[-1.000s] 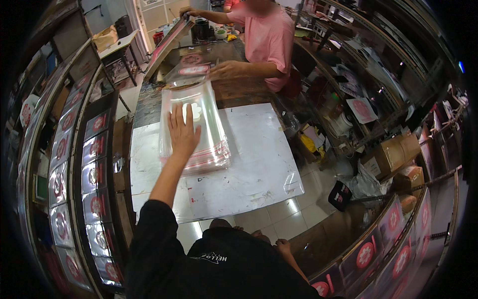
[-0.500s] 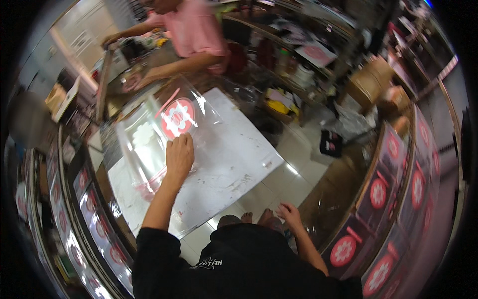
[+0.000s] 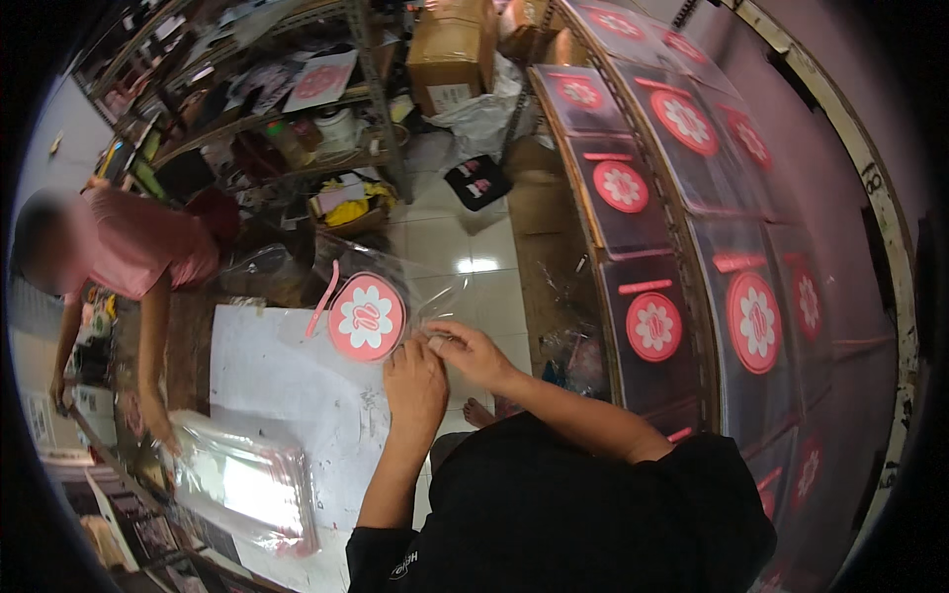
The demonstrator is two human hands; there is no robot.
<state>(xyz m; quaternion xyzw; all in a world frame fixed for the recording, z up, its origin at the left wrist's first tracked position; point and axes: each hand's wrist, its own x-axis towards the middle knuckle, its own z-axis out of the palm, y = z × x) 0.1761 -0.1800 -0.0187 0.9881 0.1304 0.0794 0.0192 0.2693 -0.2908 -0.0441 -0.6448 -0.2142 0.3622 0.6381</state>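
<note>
A clear plastic sheet [image 3: 368, 316], printed with a pink disc, a white flower and a pink bar, hangs over the right edge of the white table [image 3: 267, 366]. My left hand [image 3: 415, 383] is closed on its near edge. Beside it, my right hand [image 3: 471, 354] pinches the same edge near a corner, the fingertips of both hands almost touching. To the left, a stack of clear plastic sheets [image 3: 247, 484] lies shiny on the table.
Racks on the right hold similar printed sheets [image 3: 652, 326] in rows. A person in a pink top [image 3: 148, 232] leans in at the left, one hand near the stack. Cardboard box [image 3: 450, 59], white bag [image 3: 484, 119] and dark printed cloth [image 3: 477, 183] are farther off.
My view has turned right, toward the racks. The printed sheet has come off the stack and moved right in my left hand. My right hand has risen from my side and gripped it.
</note>
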